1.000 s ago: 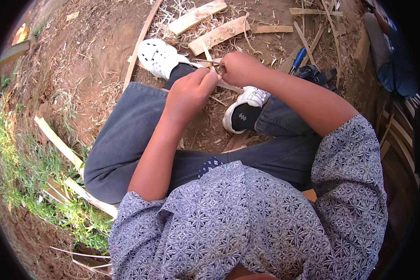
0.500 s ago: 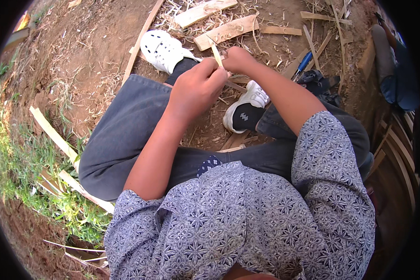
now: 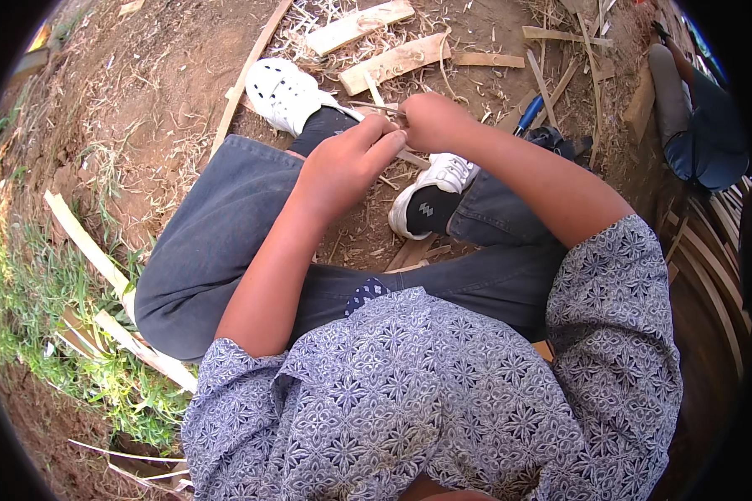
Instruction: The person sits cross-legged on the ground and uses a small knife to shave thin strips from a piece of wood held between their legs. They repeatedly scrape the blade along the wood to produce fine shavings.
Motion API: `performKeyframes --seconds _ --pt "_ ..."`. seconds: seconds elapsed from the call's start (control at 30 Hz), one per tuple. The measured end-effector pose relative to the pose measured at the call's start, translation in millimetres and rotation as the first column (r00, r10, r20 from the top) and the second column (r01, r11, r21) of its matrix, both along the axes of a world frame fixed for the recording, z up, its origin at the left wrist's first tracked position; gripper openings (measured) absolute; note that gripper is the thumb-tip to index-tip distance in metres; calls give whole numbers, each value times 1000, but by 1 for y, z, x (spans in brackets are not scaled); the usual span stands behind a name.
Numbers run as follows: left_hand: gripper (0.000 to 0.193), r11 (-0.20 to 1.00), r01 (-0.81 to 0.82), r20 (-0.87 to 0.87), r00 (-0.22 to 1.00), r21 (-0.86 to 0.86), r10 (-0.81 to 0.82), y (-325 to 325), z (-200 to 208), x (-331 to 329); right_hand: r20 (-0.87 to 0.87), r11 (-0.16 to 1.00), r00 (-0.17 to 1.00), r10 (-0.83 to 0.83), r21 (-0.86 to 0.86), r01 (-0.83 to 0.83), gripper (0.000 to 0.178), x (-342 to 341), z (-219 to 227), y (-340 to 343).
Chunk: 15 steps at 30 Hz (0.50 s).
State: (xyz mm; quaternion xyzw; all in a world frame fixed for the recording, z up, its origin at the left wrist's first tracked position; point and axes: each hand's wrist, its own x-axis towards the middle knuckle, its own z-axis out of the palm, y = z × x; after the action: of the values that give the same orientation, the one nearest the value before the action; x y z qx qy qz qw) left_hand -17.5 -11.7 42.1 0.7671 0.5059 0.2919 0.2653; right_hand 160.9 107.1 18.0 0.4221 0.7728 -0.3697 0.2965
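My left hand (image 3: pixel 351 163) is closed, thumb and fingers pinching a thin pale wooden strip (image 3: pixel 374 90). One end of the strip shows beyond my knuckles; its middle is hidden by the fingers. Against it, my right hand (image 3: pixel 434 121) makes a fist with the knuckles touching my left fingertips. From the right fist a narrow, dark blade-like tool (image 3: pixel 373 106) points left across the strip; its handle is hidden in the fist. Both hands are held above the ground between my two white shoes.
Flat wooden slats (image 3: pixel 397 63) and curled shavings (image 3: pixel 309 21) lie on the soil ahead. A blue-handled tool (image 3: pixel 530 115) rests by my right leg, near a dark bundle (image 3: pixel 551 138). Long strips (image 3: pixel 92 242) lie in grass at left. Another person's leg (image 3: pixel 668 92) is at far right.
My right forearm has swung outward to the right and the fist has turned. The blade-like tool now shows crossing left, and less of the pale strip is visible above my left hand.
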Motion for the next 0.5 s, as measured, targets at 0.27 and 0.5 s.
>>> performKeyframes --seconds 0.27,0.5 --pt "27 995 88 -60 995 47 -85 -2 -2 2 42 999 999 12 35 -13 27 0 -29 -2" --pt "26 990 135 -78 988 47 -131 -5 -9 2 99 998 994 -53 46 48 30 1 -60 6"
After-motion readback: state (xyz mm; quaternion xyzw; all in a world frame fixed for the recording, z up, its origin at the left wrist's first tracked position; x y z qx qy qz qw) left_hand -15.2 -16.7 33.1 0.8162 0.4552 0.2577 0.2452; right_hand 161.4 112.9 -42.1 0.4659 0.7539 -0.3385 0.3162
